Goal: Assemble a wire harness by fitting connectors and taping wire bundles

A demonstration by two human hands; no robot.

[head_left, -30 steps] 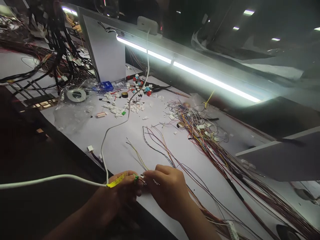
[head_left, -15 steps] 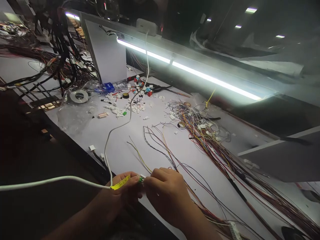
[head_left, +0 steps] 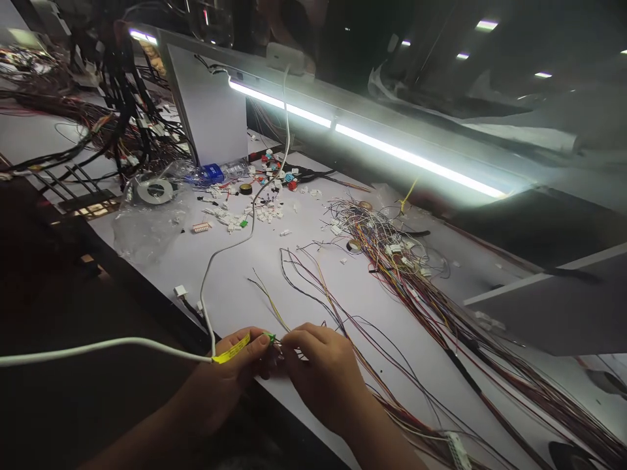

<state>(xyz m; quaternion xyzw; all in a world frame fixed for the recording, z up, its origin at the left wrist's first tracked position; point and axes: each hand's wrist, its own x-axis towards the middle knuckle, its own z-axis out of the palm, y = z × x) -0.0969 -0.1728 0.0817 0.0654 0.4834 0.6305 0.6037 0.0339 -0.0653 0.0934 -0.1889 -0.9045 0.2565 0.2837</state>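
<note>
The left hand (head_left: 236,370) pinches the green plug (head_left: 271,338) beside the right hand (head_left: 324,367), which pinches thin wires (head_left: 277,342), likely lining them up, so a slow, straight push seems needed.

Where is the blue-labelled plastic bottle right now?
In the head view, the bottle lies on the table left of centre, at the foot of the upright white panel, between the clear plastic bag and the loose connectors.

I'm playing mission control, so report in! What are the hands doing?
Left hand: fingers on green connector. Right hand: at its wires. White cable beside left hand.
</note>
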